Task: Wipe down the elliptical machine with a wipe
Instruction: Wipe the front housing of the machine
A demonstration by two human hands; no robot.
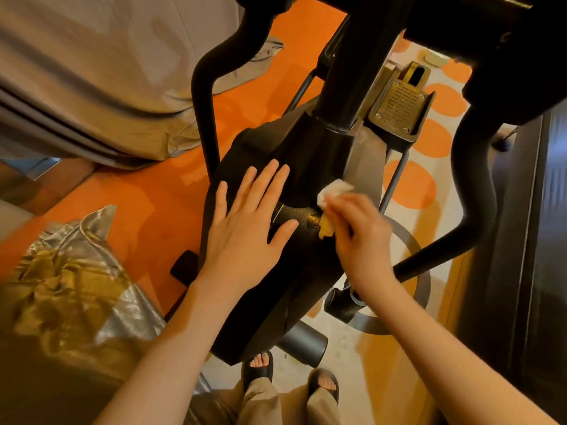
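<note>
Left hand [245, 222] lies flat, fingers spread, on the elliptical machine [245, 302] housing, likely bracing it. Right hand [359, 231], at its 3 o'clock, pinches the wipe [333, 191] against the housing, apparently scrubbing.

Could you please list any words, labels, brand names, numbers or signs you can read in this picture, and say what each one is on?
None can be read.
Black housing of the elliptical machine: no lettering shows; a shiny patch beside the wipe shows only glare.
Ribbed foot pedal: slots and screws, no text.
Silver bag at lower left: crinkled foil, no legible print.
The left hand and right hand cover part of the housing.
</note>
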